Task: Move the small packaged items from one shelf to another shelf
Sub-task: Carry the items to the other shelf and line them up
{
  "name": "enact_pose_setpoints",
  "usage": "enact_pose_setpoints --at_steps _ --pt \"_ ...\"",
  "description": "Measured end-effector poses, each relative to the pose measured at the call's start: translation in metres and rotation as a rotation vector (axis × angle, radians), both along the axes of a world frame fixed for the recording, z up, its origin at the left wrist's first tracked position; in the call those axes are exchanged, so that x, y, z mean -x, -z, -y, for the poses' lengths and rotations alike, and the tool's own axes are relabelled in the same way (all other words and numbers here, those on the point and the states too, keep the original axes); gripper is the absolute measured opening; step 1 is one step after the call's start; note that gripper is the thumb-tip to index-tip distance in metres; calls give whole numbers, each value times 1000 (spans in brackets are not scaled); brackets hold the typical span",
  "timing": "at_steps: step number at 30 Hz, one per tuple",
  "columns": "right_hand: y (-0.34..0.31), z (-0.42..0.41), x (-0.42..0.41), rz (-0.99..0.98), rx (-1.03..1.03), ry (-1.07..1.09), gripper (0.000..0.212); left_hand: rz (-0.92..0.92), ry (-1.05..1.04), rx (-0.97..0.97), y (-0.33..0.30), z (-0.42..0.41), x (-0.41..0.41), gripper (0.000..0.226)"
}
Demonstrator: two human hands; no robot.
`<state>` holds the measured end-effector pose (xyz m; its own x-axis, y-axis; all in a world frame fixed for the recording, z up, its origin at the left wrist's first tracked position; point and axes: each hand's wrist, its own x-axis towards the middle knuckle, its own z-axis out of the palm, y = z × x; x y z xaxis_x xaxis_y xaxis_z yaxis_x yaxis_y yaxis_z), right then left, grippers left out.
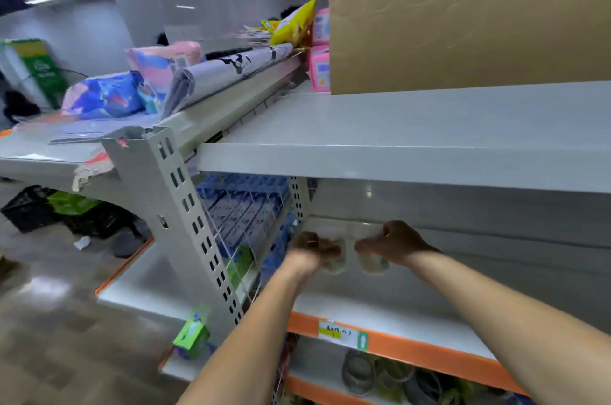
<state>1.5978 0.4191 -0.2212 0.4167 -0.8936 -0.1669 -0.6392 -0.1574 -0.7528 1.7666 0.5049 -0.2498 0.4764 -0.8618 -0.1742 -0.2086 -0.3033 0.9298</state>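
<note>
Both hands at the middle shelf, each gripping a small pack.

Left hand (314, 247) grips a pale pack (337, 261); right hand (393, 244) grips a second pack (373, 264), just beside the first, above the shelf (380, 305). Below the hands, an edge label (342, 333) carries handwriting, illegible. Pack printing blurred.

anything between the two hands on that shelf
Nothing: in the head view a narrow gap of bare shelf wall separates the left hand and right hand, each gripping a small packaged item.
</note>
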Motion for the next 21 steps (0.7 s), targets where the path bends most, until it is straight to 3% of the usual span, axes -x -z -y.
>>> enact_pose_setpoints --at_steps 7,11,16,21 --pt "35 18 -20 129 -14 49 17 190 68 6 27 37 -26 20" --pt "63 31 -43 185 40 113 27 139 53 166 50 58 -44 24" --pt "93 54 -72 140 146 257 61 101 -58 253 78 87 -60 43" --pt "108 75 -99 177 176 263 66 148 -89 348 98 108 -70 47"
